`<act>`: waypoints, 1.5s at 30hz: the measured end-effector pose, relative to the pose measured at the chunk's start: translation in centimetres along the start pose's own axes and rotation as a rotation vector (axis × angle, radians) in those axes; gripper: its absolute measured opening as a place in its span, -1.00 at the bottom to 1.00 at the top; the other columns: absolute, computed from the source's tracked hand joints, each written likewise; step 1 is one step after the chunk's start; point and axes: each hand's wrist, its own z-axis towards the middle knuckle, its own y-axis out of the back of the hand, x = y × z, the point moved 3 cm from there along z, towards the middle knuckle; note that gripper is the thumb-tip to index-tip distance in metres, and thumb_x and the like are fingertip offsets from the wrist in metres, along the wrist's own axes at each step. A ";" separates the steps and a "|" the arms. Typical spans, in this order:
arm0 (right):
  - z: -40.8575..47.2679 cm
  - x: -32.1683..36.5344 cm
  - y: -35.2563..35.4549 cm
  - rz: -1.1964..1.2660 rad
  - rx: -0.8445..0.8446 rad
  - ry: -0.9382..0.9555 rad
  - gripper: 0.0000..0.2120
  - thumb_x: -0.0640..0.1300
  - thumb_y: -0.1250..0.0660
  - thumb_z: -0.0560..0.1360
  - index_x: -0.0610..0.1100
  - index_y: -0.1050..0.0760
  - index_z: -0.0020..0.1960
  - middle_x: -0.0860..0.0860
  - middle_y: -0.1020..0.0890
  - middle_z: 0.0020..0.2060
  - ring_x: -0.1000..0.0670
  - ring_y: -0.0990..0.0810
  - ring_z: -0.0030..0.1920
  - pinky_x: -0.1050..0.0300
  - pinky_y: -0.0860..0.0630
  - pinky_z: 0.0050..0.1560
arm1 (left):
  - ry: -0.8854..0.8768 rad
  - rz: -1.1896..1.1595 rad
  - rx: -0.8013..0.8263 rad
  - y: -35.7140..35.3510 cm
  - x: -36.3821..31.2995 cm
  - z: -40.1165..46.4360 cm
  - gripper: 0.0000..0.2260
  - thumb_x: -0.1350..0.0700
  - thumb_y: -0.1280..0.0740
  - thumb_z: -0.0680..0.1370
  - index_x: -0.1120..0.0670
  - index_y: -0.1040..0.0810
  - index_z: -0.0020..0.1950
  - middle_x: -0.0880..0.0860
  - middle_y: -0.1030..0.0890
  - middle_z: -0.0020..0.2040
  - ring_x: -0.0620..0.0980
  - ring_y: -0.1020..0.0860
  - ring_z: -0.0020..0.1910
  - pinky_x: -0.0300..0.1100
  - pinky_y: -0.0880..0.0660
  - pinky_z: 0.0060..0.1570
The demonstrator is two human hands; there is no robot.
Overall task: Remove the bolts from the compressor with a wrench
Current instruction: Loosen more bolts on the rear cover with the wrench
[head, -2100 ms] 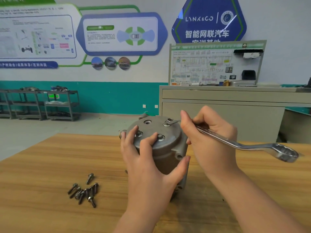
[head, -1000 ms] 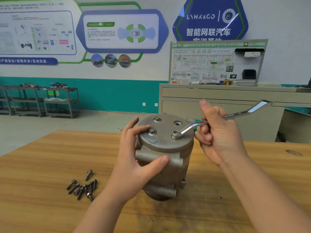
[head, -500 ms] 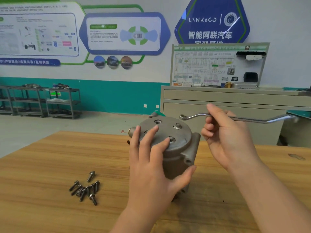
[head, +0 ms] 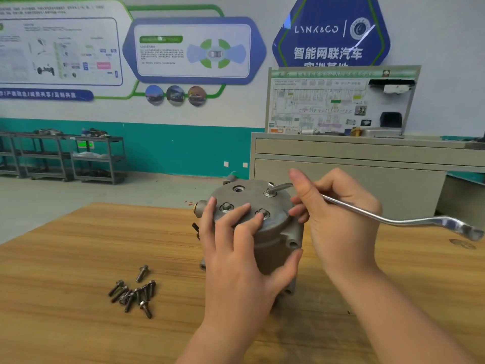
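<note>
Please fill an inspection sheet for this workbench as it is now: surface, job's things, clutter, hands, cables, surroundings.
Surface: wooden table, with a dark knot near its right edge.
Job's things: compressor upright; wrench ring end on the far-right bolt; two more bolts seated, one hole empty.
Clutter: pile of loose bolts left of the compressor.
Hands: left hand steadies the compressor, fingers on its top; right hand grips the wrench shaft.
Cables: nothing seen.
Surroundings: grey cabinet with a diagram board, shelving carts, wall posters.
</note>
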 end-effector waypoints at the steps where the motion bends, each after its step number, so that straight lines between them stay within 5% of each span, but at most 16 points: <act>1: 0.0 0.0 0.1 -0.034 0.001 0.013 -0.64 0.04 -0.43 0.44 -0.09 -0.40 -0.39 -0.06 -0.58 -0.47 0.07 -0.61 -0.46 0.09 -0.52 -0.43 | -0.007 0.000 0.006 0.0 -0.1 0.0 -0.50 -0.21 -0.38 0.41 0.03 -0.36 0.20 0.12 -0.49 0.26 0.26 -0.20 0.50 0.09 -0.13 0.50; 7: 0.1 1.5 0.2 -0.341 0.033 0.272 -0.57 -0.11 -0.38 0.53 -0.16 -0.29 -0.43 0.01 -0.35 -0.59 0.01 -0.35 -0.51 0.25 -0.30 -0.48 | 0.106 -0.116 -0.017 -0.4 0.1 -0.7 -0.41 -0.23 -0.41 0.35 -0.02 -0.32 0.26 0.11 -0.23 0.45 0.23 -0.09 0.56 0.01 -0.05 0.54; 10: -1.0 3.1 -1.2 -0.526 0.093 0.484 -0.59 -0.23 -0.37 0.50 -0.02 -0.21 -0.37 0.09 -0.22 -0.51 0.04 -0.21 -0.48 0.25 -0.21 -0.48 | 0.350 -0.307 -0.010 -0.5 1.1 -1.5 -0.06 -0.28 -0.49 0.20 -0.27 -0.05 0.44 0.12 -0.02 0.55 0.13 -0.09 0.57 0.22 -0.23 0.46; 13: -1.4 4.1 -3.1 -0.705 0.134 0.580 -0.51 -0.32 -0.39 0.35 0.06 -0.10 -0.26 0.11 -0.11 -0.42 0.01 -0.10 -0.40 0.22 -0.07 -0.45 | 0.423 -0.386 0.107 -0.6 2.1 -1.6 0.16 -0.34 -0.53 0.11 -0.44 0.24 0.44 0.01 0.02 0.59 0.03 -0.13 0.56 0.13 -0.24 0.47; 16: -1.1 4.6 -4.3 -0.755 0.176 0.505 -0.65 -0.29 -0.29 0.34 0.02 -0.14 -0.32 0.10 -0.10 -0.46 0.01 -0.09 -0.44 0.22 -0.03 -0.44 | 0.499 -0.520 0.093 -0.6 3.0 -1.4 0.19 -0.22 -0.64 0.07 -0.45 0.11 0.45 -0.01 -0.17 0.57 -0.02 -0.22 0.53 0.10 -0.26 0.47; 20: -2.2 4.6 -4.0 -0.707 0.155 0.430 -0.59 -0.26 -0.34 0.45 0.01 -0.12 -0.29 0.12 -0.12 -0.48 0.01 -0.16 -0.48 0.23 -0.13 -0.49 | 0.552 -0.508 0.092 -0.6 3.4 -2.0 0.10 -0.40 -0.56 0.03 -0.62 0.16 0.30 -0.36 -0.16 0.39 -0.22 -0.25 0.43 -0.14 -0.29 0.37; 23: -2.7 4.0 -2.0 -0.552 0.124 0.312 -0.62 -0.15 -0.32 0.52 -0.01 -0.17 -0.33 0.07 -0.26 -0.55 0.06 -0.34 -0.51 0.30 -0.25 -0.50 | 0.507 -0.504 0.171 -0.7 4.5 -2.0 0.12 -0.31 -0.61 0.04 -0.57 0.10 0.35 -0.47 -0.14 0.34 -0.25 -0.28 0.40 -0.25 -0.29 0.31; 27: -2.5 2.7 1.4 -0.092 0.032 -0.218 -0.64 -0.05 -0.44 0.46 -0.11 -0.30 -0.34 -0.09 -0.50 -0.52 0.03 -0.42 -0.55 0.23 -0.37 -0.52 | 0.438 -0.746 0.361 -0.8 6.2 -1.3 0.07 -0.23 -0.63 0.13 -0.24 -0.12 0.50 -0.26 -0.39 0.39 -0.23 -0.38 0.39 -0.40 -0.36 0.27; 30: -1.6 1.1 3.0 0.469 0.039 -0.718 -0.81 -0.14 -0.35 0.37 -0.14 -0.34 -0.28 -0.10 -0.53 -0.50 0.05 -0.44 -0.56 0.28 -0.35 -0.57 | 0.435 -0.791 0.471 -1.3 6.9 -1.3 -0.04 -0.17 -0.64 0.16 -0.29 -0.19 0.45 -0.26 -0.48 0.34 -0.22 -0.44 0.35 -0.45 -0.37 0.20; 32: -1.1 0.4 3.6 0.618 0.016 -0.877 -0.90 -0.17 -0.31 0.36 -0.15 -0.39 -0.23 -0.10 -0.52 -0.49 0.08 -0.44 -0.55 0.31 -0.32 -0.59 | 0.467 -0.775 0.502 -1.5 7.1 -1.3 -0.04 -0.26 -0.64 0.10 -0.41 -0.20 0.38 -0.32 -0.48 0.30 -0.27 -0.45 0.32 -0.46 -0.39 0.17; 35: -0.8 -0.2 4.5 0.663 -0.095 -0.820 -0.87 -0.20 -0.33 0.34 -0.13 -0.37 -0.24 -0.06 -0.51 -0.48 0.12 -0.43 -0.56 0.34 -0.32 -0.61 | 0.465 -0.760 0.553 -2.0 6.9 -1.2 -0.09 -0.28 -0.64 0.08 -0.51 -0.23 0.31 -0.32 -0.49 0.30 -0.29 -0.46 0.30 -0.38 -0.42 0.17; 41: -0.8 0.0 5.3 0.385 -0.245 -0.514 -0.64 -0.10 -0.44 0.34 -0.02 -0.27 -0.45 -0.07 -0.51 -0.56 0.08 -0.42 -0.61 0.32 -0.29 -0.61 | 0.423 -0.652 0.624 -2.3 6.8 -1.7 0.13 -0.19 -0.65 0.10 -0.27 -0.07 0.52 -0.25 -0.30 0.43 -0.25 -0.30 0.42 -0.06 -0.33 0.41; 45: -1.0 0.8 4.4 0.176 -0.262 -0.330 -0.54 -0.15 -0.41 0.50 -0.01 -0.24 -0.45 -0.10 -0.54 -0.57 0.01 -0.48 -0.60 0.28 -0.34 -0.58 | 0.449 -0.616 0.639 -2.1 6.8 -1.8 0.18 -0.24 -0.62 0.09 -0.26 0.00 0.54 -0.31 -0.23 0.42 -0.34 -0.23 0.41 -0.18 -0.28 0.40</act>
